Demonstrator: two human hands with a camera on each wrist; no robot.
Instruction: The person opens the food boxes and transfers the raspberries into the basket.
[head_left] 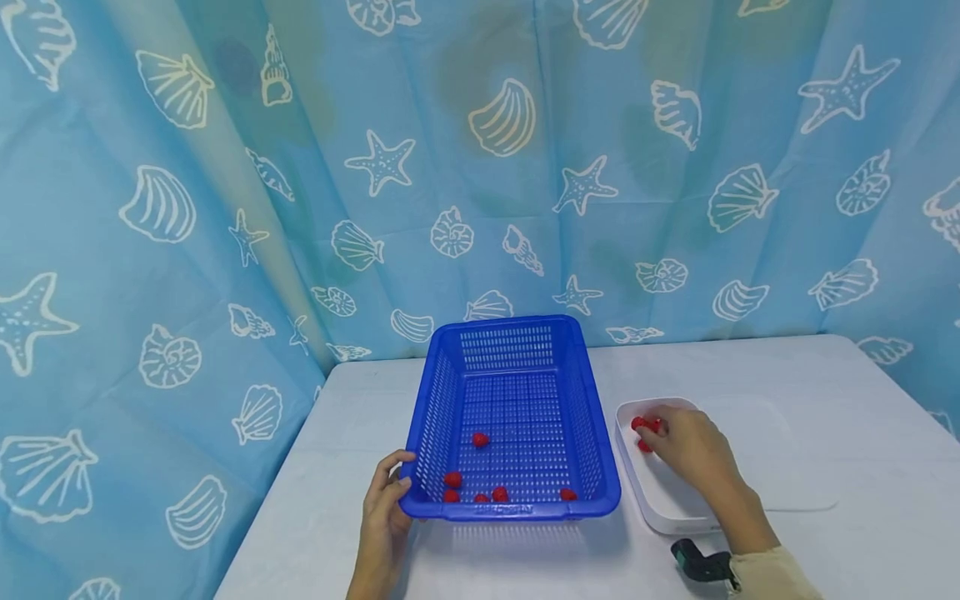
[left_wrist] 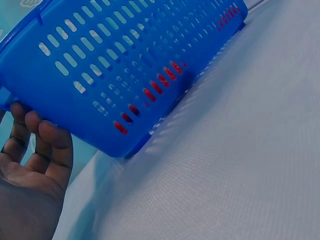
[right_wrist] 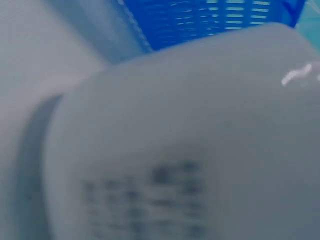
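Six red pieces (head_left: 480,439) show in the blue basket (head_left: 517,510), most lying toward its near wall. At the basket's near left corner the left hand (head_left: 387,504) grips the rim; to the basket's right, the right hand (head_left: 690,442) reaches into a white container (head_left: 670,492) and appears to pinch at a red cluster (head_left: 645,446). The hands are well apart, with the basket between them on the tabletop (head_left: 300,542). The step in hand looks like picking up or setting down pieces beside the basket; this moment cannot settle which. Picking up calls for a secure pinch and a lift over the container's wall toward the basket; setting down, for loosened fingers.
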